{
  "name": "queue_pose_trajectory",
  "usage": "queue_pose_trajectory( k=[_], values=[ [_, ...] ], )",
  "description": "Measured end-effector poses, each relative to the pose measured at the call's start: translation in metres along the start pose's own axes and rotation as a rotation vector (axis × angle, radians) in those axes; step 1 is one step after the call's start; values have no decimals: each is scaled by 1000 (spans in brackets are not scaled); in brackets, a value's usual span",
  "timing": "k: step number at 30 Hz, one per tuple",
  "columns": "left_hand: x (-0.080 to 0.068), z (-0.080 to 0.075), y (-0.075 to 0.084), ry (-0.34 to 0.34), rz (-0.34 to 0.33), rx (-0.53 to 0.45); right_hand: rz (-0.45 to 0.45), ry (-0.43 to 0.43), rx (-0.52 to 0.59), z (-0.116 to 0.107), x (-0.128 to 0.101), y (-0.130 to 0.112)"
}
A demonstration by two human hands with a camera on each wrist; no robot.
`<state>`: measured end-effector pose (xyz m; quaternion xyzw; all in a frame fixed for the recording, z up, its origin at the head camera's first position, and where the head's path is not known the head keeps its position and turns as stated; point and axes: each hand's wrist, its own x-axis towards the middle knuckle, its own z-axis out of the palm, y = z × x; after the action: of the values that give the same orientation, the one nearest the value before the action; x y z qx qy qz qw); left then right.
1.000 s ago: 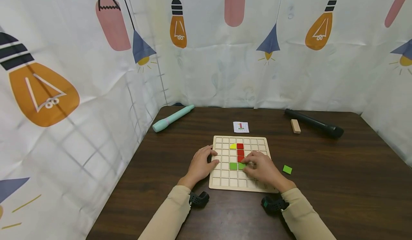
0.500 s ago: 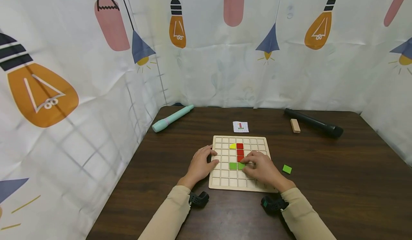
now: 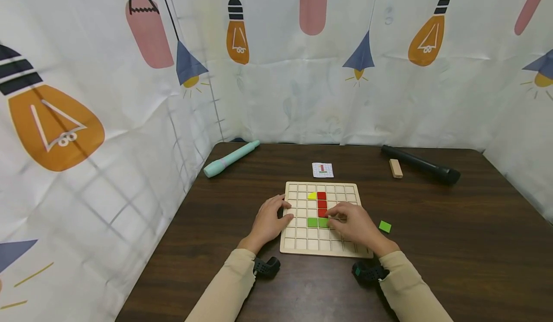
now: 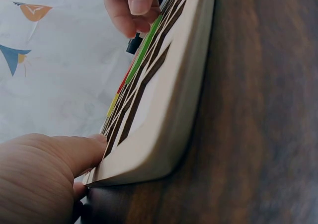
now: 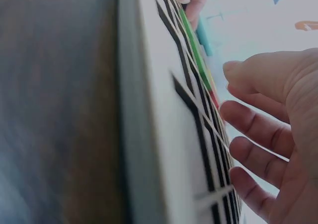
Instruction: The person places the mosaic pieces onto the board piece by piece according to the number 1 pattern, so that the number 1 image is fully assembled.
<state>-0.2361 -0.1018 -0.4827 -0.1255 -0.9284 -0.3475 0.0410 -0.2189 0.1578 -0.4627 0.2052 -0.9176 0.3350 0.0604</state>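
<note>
A square wooden grid board (image 3: pixel 300 245) lies on the table. Two green tiles (image 3: pixel 312 222) sit side by side in its cells, below a column of red tiles (image 3: pixel 321 204); a yellow triangular piece (image 3: pixel 312 196) is left of the top one. My left hand (image 3: pixel 269 220) rests on the board's left edge, thumb and fingertips touching it. Over the board's right part hovers my right hand (image 3: pixel 352 222), just right of the right green tile. Its bent fingers hold nothing in the right wrist view, thumb and index apart from the tiles.
One loose green tile (image 3: pixel 385 226) lies right of the board. Behind the board is a small printed pattern card (image 3: pixel 322 170). A wooden block (image 3: pixel 395 168) and a black cylindrical object (image 3: pixel 423 165) lie back right; a mint-green cylindrical object (image 3: pixel 231 159) lies back left.
My right hand has shifted slightly right, its fingertips drawing off the right green tile, which stays in its cell. My left hand keeps its place at the board's edge.
</note>
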Motion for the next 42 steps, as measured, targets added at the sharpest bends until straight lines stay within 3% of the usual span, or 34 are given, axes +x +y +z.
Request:
queue_pose_trajectory(
  k=[9,20,29,42],
  values=[
    [-1,0,0,-6,6,-9,4,55,26,-22,-4,18],
    [-1,0,0,-12,1,-10,50,72,-38,-48,-16,52],
    [0,-1,0,-5,2,-5,161,-39,-25,-71,-26,71],
    [0,-1,0,-8,7,-2,221,-185,-34,-98,-39,88]
  ],
)
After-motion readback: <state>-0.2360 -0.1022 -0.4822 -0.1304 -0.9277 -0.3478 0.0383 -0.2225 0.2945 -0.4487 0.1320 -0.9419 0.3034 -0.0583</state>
